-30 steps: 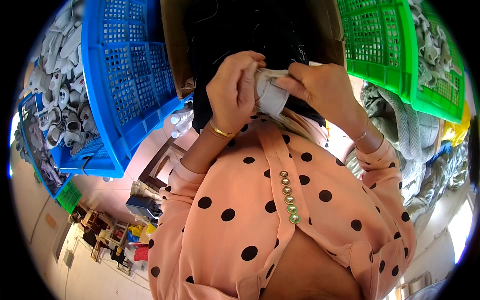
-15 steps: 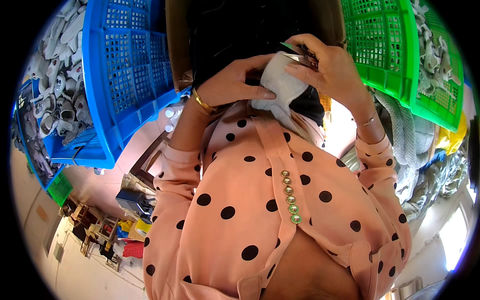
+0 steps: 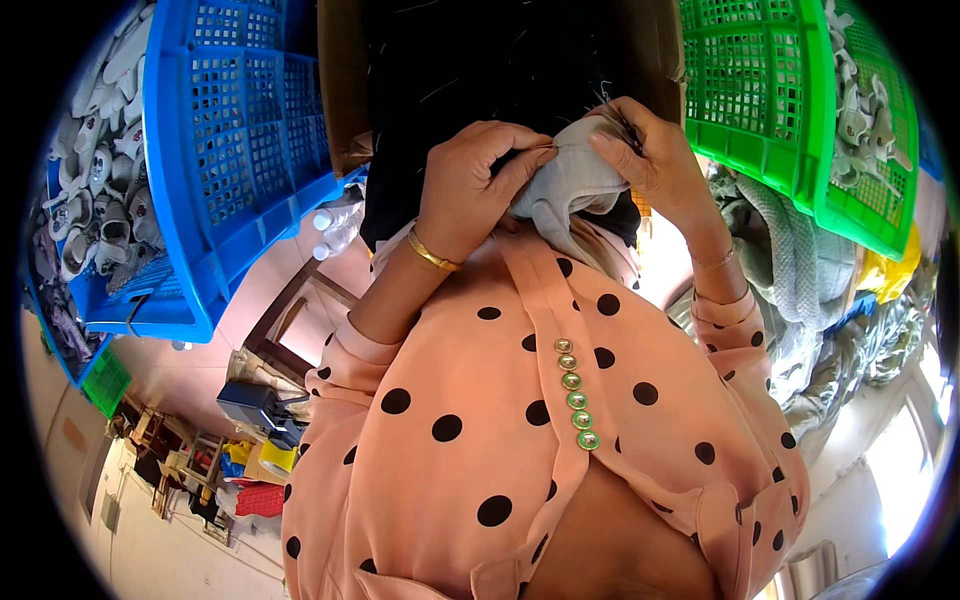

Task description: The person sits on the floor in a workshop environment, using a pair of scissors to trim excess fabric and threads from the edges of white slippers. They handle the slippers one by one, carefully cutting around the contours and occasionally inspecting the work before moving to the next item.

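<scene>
A small piece of grey cloth (image 3: 572, 185) is held up in front of me by both hands. My left hand (image 3: 472, 185), with a gold bangle at the wrist, pinches its left edge between thumb and fingers. My right hand (image 3: 648, 150) grips its top right side, with the fingers curled over the fabric. Below the hands the cloth hangs down toward my peach blouse with black dots (image 3: 530, 420). A dark black fabric heap (image 3: 480, 70) lies behind the hands.
A blue plastic crate (image 3: 240, 140) stands at the left, with small white shoes (image 3: 90, 200) beyond it. At the right there is a green crate (image 3: 780, 110) holding pale items. Grey cloth piles (image 3: 790, 270) lie at the right. Wooden furniture and clutter sit lower left.
Both hands have lifted the grey cloth upward and turned it. The left hand has shifted from cupping the cloth to pinching its edge.
</scene>
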